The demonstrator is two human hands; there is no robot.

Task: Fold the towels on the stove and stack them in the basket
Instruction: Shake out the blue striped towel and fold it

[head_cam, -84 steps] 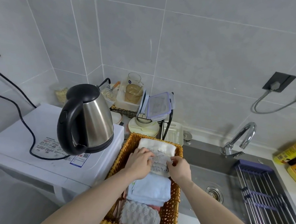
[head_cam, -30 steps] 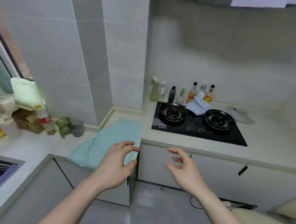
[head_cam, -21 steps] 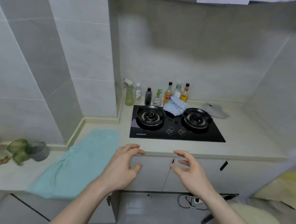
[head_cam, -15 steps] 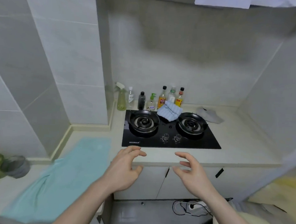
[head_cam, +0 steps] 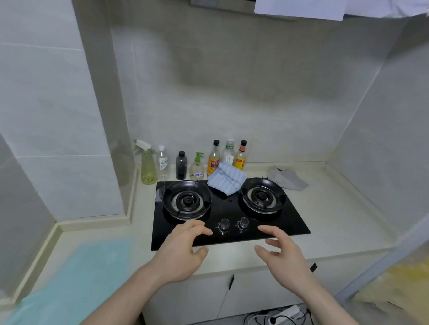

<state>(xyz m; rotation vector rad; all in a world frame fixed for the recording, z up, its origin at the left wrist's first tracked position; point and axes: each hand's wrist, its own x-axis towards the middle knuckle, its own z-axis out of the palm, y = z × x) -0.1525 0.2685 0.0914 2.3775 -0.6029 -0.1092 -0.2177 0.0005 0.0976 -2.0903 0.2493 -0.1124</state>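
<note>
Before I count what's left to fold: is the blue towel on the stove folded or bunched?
Bunched. The blue towel sits in a rumpled heap between the burners at the back of the stove, edges uneven.

This is a small home kitchen. A black glass gas stove [head_cam: 230,213] with two burners and two knobs is set into a pale countertop [head_cam: 342,218] in the middle of the frame, with white cupboard doors [head_cam: 201,300] below it. A row of sauce and soap bottles [head_cam: 213,158] and a spray bottle [head_cam: 147,165] stands against the tiled wall [head_cam: 37,103] behind the stove. A metal extractor hood [head_cam: 222,0] shows at the top edge, and a power strip [head_cam: 285,317] lies on the floor at the bottom.
</note>
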